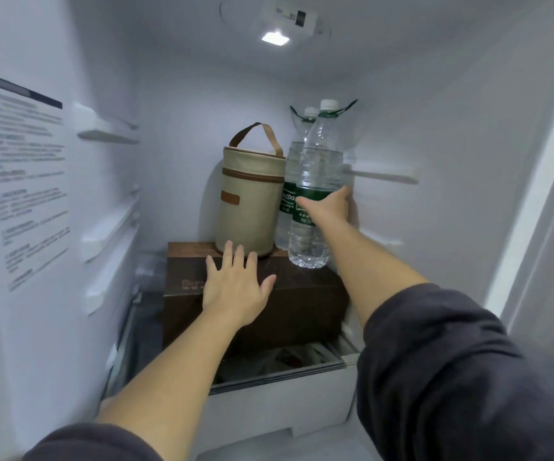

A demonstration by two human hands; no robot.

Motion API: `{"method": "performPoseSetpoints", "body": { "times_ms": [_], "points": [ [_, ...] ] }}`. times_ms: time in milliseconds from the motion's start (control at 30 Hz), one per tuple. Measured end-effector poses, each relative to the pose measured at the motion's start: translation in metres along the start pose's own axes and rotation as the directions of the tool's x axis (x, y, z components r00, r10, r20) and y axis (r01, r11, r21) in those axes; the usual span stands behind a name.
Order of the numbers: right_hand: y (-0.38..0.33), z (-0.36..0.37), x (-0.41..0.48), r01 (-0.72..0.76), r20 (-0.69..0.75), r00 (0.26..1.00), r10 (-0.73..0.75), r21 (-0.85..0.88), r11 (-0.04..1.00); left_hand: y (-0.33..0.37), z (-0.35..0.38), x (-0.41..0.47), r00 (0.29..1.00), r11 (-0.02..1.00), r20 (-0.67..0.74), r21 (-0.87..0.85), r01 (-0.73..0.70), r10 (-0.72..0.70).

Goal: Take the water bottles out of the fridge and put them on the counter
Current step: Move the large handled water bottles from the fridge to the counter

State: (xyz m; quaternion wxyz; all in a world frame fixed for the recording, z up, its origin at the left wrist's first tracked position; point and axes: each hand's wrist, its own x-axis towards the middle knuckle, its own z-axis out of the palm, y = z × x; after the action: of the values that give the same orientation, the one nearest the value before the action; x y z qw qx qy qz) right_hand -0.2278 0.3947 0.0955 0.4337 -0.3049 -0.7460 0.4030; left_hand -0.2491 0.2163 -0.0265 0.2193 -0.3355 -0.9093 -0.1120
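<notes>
Rear bottle [290,168]: green label, white letters, I read "estbo"; start and end hidden. Front bottle [315,161]: green label, small white print, only "155" legible; the right hand [330,207] covers the rest. Wall sticker [25,174], left side: dark header, many lines of print, all too blurred to read. Box [302,294]: faint print on the front face, unreadable. Ceiling label [297,16]: too small to read.

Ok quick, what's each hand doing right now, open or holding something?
Left hand: open, fingers spread over the brown box.
Right hand: wrapped around the front water bottle at its label.
</notes>
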Motion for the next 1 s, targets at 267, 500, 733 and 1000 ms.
{"method": "performPoseSetpoints", "body": {
  "times_ms": [267,500,733,1000],
  "points": [
    [-0.005,-0.006,-0.006,0.012,0.020,1.000,-0.010,-0.106,0.994,-0.002,-0.002,0.002,1.000,1.000,0.009,0.007,-0.002,0.001],
    [-0.012,-0.035,-0.035,0.035,0.107,0.994,-0.026,-0.085,0.996,-0.003,-0.005,-0.001,1.000,1.000,0.017,0.007,-0.006,0.006],
    [-0.011,-0.044,-0.049,0.031,0.122,0.992,-0.021,-0.081,0.996,0.000,-0.009,-0.004,0.999,1.000,0.039,0.000,-0.002,0.002],
    [-0.040,-0.054,-0.037,0.035,0.134,0.990,-0.041,0.046,0.998,-0.001,-0.006,-0.003,0.999,1.000,0.038,0.004,-0.005,0.004]
  ]
}}
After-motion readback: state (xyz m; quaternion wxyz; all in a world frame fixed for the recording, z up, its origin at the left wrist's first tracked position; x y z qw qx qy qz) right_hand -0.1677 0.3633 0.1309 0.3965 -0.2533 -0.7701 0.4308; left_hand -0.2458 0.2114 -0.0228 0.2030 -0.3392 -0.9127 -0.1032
